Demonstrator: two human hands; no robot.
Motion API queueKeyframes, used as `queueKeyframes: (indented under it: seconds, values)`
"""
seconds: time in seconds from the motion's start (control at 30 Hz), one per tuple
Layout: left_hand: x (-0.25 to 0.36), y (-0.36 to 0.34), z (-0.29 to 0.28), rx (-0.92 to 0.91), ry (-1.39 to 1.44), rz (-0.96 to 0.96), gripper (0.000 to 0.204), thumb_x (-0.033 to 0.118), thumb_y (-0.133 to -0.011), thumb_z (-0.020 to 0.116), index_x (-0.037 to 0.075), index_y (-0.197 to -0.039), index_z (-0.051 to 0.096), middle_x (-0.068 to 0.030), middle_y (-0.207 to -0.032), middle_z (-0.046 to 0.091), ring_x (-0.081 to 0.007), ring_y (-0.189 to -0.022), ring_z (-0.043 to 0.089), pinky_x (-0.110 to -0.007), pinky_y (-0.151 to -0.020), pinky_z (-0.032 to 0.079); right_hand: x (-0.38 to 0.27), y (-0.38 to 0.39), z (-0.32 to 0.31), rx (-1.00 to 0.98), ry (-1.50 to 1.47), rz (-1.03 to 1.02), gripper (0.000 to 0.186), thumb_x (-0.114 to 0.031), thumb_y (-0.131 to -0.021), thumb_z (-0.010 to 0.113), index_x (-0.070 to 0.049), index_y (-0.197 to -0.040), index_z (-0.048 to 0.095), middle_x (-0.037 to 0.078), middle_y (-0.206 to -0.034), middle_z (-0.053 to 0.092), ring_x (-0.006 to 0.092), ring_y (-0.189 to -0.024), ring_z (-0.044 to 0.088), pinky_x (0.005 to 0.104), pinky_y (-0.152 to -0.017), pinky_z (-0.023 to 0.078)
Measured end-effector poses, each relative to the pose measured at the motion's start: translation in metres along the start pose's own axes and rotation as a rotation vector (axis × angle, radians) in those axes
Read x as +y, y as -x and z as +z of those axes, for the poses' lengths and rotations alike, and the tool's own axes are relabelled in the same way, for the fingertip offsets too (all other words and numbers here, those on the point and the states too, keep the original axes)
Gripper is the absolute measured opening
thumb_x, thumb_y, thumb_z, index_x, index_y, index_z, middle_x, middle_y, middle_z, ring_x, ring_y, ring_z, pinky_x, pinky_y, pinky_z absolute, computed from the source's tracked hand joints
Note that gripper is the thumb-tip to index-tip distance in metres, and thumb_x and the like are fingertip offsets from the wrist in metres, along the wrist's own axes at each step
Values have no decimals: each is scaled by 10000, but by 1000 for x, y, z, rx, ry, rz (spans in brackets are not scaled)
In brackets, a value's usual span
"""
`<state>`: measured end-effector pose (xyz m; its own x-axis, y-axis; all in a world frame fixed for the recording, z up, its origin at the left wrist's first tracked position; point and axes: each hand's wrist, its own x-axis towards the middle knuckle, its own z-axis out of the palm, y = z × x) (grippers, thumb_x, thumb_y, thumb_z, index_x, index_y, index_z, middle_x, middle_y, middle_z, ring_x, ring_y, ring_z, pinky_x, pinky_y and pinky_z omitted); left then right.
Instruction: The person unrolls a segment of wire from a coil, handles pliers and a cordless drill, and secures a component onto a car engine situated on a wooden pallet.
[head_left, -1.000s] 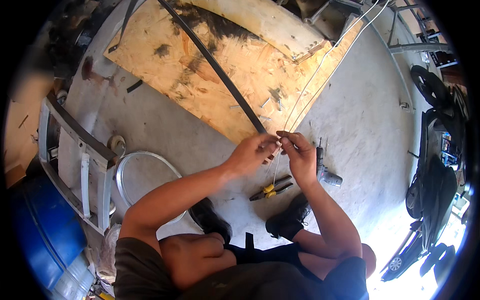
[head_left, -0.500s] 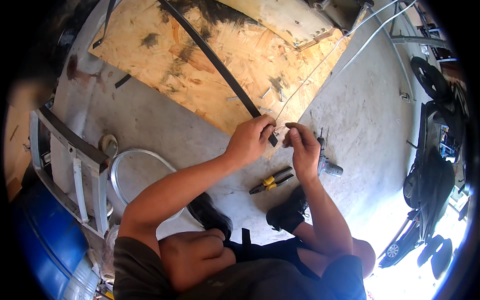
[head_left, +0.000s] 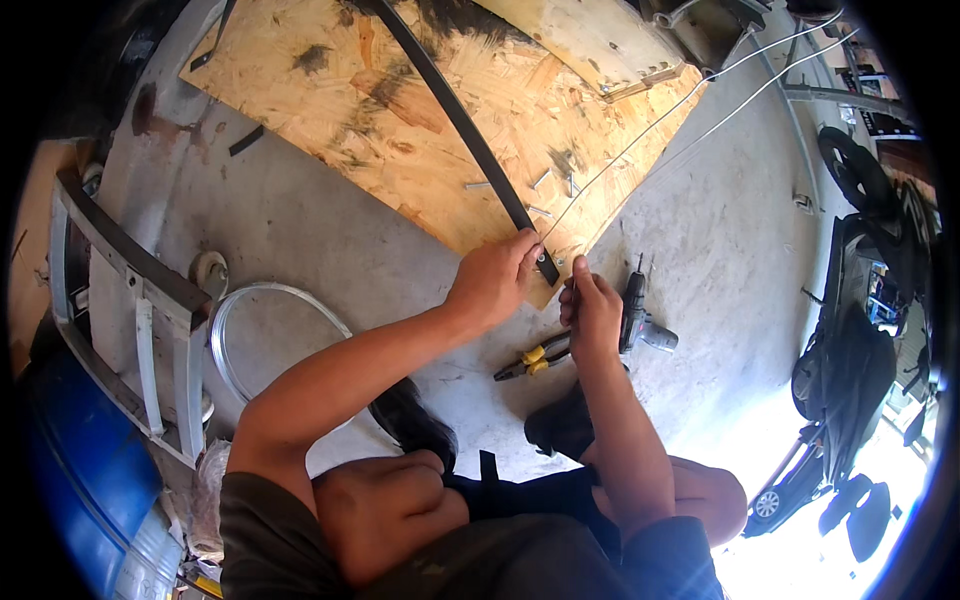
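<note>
My left hand [head_left: 492, 280] is closed around the near end of a long black flat strip [head_left: 455, 115], which lies across a wooden board [head_left: 330, 110]. A small shiny round spot, perhaps a hole or a nut, shows near the strip's tip. A thin pale wire [head_left: 640, 132] comes down from the upper right to my left fingertips. Just right of the strip's end, my right hand [head_left: 597, 312] is closed with the thumb up; what it grips is hidden. A second wire [head_left: 735, 108] slants down toward it and fades from sight. Several screws or bolts [head_left: 541, 180] lie beside the strip.
Yellow-and-black pliers [head_left: 535, 358] and a cordless drill [head_left: 640, 315] lie on the concrete floor near my right hand. A wire coil [head_left: 222, 340] rests at left beside a metal frame [head_left: 150, 285] and a blue drum [head_left: 80, 460]. Motorcycle-like black parts [head_left: 850, 350] stand at right.
My right hand has moved slightly down and turned, its thumb now pointing up. The left hand keeps its hold on the strip. The whole view has shifted a little.
</note>
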<state>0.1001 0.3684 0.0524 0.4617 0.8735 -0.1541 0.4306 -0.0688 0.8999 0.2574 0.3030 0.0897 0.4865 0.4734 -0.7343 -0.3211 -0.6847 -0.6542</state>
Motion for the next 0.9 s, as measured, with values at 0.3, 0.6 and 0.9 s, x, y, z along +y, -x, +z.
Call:
queueKeyframes:
  seconds: [0.3, 0.6, 0.9]
  values:
    - [-5, 5, -1, -78, 225, -39, 127, 124, -980, 599, 29, -1053, 645, -151, -876, 711, -367, -798, 686, -424, -690, 529, 26, 4, 0, -91, -212, -112, 227, -210, -1000, 657, 6, -1064, 631, 92, -864, 709, 147, -730, 664, 273, -644, 515]
    - [10, 0, 5, -1, 182, -23, 128, 131, -977, 611, 26, -1027, 663, -170, -773, 676, -360, -702, 663, -424, -630, 493, 44, 5, -11, -177, -53, -225, 174, -180, -995, 660, -13, -948, 637, 63, -751, 660, 125, -569, 599, 268, -540, 494]
    - [-16, 11, 20, -164, -176, 181, 148, 175, -946, 660, 49, -1026, 659, -188, -793, 690, -386, -787, 691, -471, -689, 520, 57, 26, -18, -33, 263, -290, 135, -176, -992, 660, -46, -1030, 662, 66, -734, 667, 108, -511, 566, 248, -506, 477]
